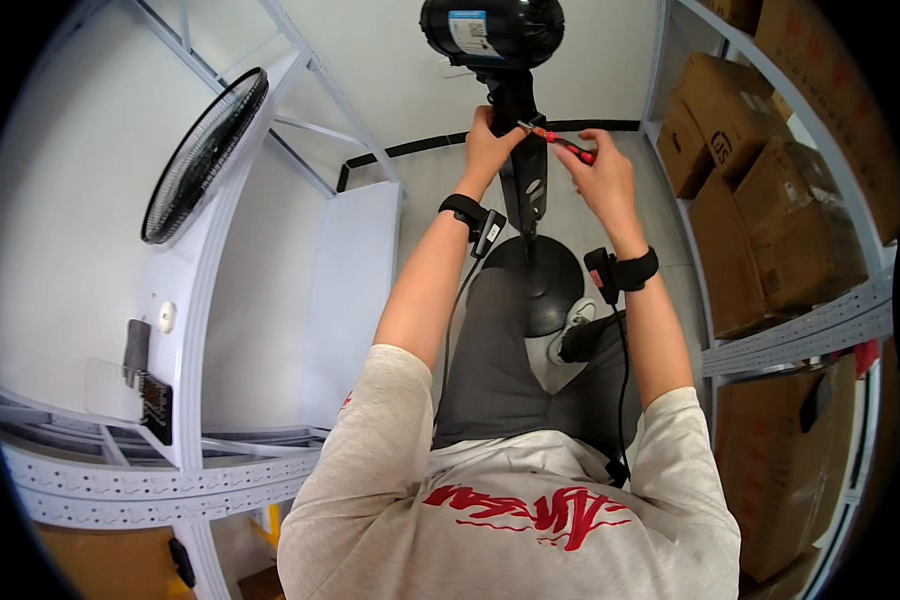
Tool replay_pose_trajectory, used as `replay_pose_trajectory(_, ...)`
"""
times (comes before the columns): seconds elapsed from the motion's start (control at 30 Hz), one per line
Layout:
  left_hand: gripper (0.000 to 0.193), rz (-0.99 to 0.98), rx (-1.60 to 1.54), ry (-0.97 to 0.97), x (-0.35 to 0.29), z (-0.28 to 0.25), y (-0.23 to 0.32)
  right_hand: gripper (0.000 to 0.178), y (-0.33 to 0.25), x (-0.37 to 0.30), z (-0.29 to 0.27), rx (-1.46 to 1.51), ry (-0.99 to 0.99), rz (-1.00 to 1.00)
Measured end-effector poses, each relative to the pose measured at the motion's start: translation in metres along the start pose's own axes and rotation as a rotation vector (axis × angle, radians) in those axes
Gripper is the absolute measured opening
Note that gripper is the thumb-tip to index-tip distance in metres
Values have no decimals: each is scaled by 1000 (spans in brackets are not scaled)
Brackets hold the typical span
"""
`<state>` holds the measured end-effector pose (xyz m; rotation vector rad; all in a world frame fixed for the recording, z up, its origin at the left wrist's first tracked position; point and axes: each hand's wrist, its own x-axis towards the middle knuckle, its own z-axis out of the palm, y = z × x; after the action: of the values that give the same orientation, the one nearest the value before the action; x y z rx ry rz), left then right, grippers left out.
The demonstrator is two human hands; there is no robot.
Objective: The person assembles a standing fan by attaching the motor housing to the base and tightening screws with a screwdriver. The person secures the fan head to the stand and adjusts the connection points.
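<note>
A black pedestal fan (523, 190) stands upright in front of me, without its grille or blades on the motor housing (532, 32). My left hand (486, 152) is closed around the upper part of its column, just below the motor housing. In my right hand (604, 182) is what looks like a screwdriver (574, 150) with a red-and-black handle. Its metal tip points left and lies against the column, close to my left thumb. Whether it sits on a screw is too small to tell. The round black base (560, 290) rests on the floor between my feet.
On the left, a white shelf (230, 200) carries a round black fan grille (206, 155), a grey glove-like item (136, 346) and a small white object (167, 317). Cardboard boxes (760, 230) fill the rack on the right. Cables (625, 380) run from both wrist straps.
</note>
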<state>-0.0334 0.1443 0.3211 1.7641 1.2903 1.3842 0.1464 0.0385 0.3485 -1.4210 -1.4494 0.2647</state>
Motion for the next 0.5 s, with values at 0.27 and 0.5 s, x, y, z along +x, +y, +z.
replay_pose_trajectory(0.27,60,15,-78,9,4,4,-16,38,9,1,6,52,189,-182)
replay_pose_trajectory(0.5,57,2,-113,24,-4,12,-6,21,10,16,-6,-89,-268,229)
